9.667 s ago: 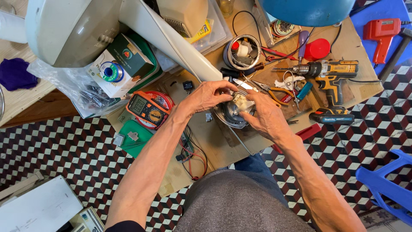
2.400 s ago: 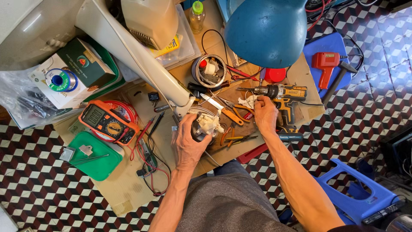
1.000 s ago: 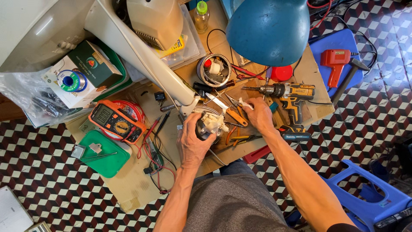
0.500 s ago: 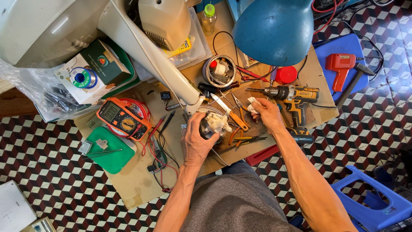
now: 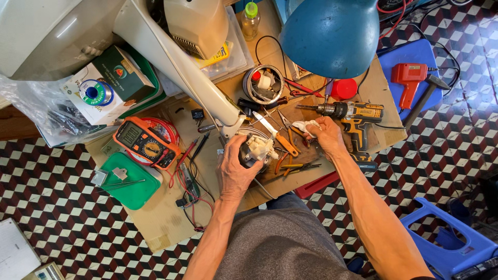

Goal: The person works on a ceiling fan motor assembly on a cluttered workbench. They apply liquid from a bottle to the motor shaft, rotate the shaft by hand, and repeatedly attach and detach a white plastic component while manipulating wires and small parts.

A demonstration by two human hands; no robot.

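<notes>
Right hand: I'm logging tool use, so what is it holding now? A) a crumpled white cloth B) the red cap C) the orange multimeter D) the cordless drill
A: the right hand grips a crumpled white cloth beside the cordless drill, which lies untouched on the table.

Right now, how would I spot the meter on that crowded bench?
Start at the big blue lamp shade at the top and go down-left across the cardboard-covered bench. Left of the person's left hand lies the multimeter, beside a green tray. Only it has an orange casing, grey screen and round dial.
</notes>
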